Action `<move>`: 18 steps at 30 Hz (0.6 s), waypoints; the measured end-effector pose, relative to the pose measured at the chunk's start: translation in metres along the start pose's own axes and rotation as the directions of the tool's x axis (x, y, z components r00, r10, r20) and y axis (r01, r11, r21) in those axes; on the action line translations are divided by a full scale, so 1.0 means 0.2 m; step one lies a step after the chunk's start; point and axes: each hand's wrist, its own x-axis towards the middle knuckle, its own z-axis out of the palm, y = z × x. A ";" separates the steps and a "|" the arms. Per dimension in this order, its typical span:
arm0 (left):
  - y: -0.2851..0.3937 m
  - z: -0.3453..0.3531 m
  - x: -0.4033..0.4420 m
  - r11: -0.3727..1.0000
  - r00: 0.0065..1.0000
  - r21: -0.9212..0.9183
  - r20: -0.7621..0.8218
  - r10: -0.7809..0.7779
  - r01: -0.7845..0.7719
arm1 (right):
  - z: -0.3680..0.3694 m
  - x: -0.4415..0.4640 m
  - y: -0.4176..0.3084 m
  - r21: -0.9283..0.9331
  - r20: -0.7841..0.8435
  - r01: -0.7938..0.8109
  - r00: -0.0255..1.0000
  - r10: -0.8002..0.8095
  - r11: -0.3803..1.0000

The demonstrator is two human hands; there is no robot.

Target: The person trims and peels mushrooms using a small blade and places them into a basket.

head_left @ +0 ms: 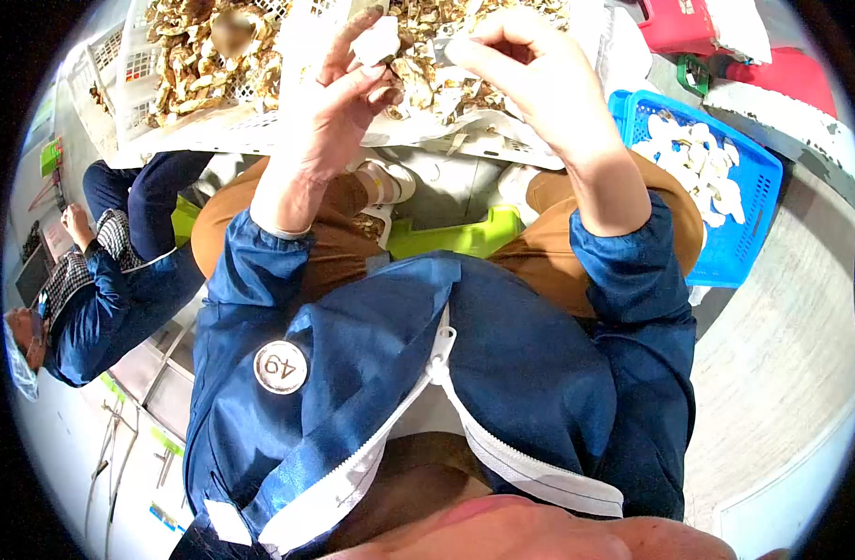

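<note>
1. Nearest, across the middle of the frame, a blue jacket (530,373) was worn, its cuffs gathered above both wrists.
2. At upper center-left, the left hand (339,117) was raised, its forearm angled upward and its fingers curled; a white piece (377,41) was grasped between thumb and fingers.
3. At upper center-right, the right hand (539,79) was turned inward, thumb and forefinger extended toward the white piece and the other fingers bent. Whether anything was pinched there cannot be told, because of glare.
4. Below both hands, along the top edge, brown-and-white pieces (189,70) were spread in a white crate (133,79).
5. At upper right, more white pieces (693,159) were held in a blue basket (754,233).
6. At far left, another person (105,308) was seen seated.
</note>
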 end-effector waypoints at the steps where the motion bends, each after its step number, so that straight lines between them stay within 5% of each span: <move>1: 0.00 0.02 0.01 0.999 1.000 0.027 0.008 0.017 -0.017 | 0.01 0.00 0.03 0.128 0.035 -0.011 0.999 0.006 0.992; 5: -0.03 0.03 0.00 1.000 0.999 0.019 -0.027 0.020 -0.019 | 0.06 0.00 0.09 0.215 -0.041 0.074 0.997 -0.067 0.974; 11: -0.03 0.06 0.00 0.982 0.998 -0.186 0.056 -0.014 0.024 | 0.07 -0.03 0.02 0.068 -0.042 0.147 0.989 -0.144 0.987; 14: -0.03 0.05 -0.01 0.980 0.999 -0.200 0.048 -0.006 0.016 | 0.04 -0.06 -0.12 0.084 0.061 0.011 0.998 -0.016 0.996; 17: 0.00 0.08 -0.03 0.988 0.993 -0.149 0.099 0.058 -0.043 | 0.04 -0.04 -0.01 -0.035 0.041 0.317 0.948 -0.315 0.948; 18: 0.00 0.08 -0.03 0.991 0.991 -0.123 0.112 0.075 -0.062 | 0.03 -0.04 -0.02 -0.026 0.047 0.284 0.958 -0.282 0.959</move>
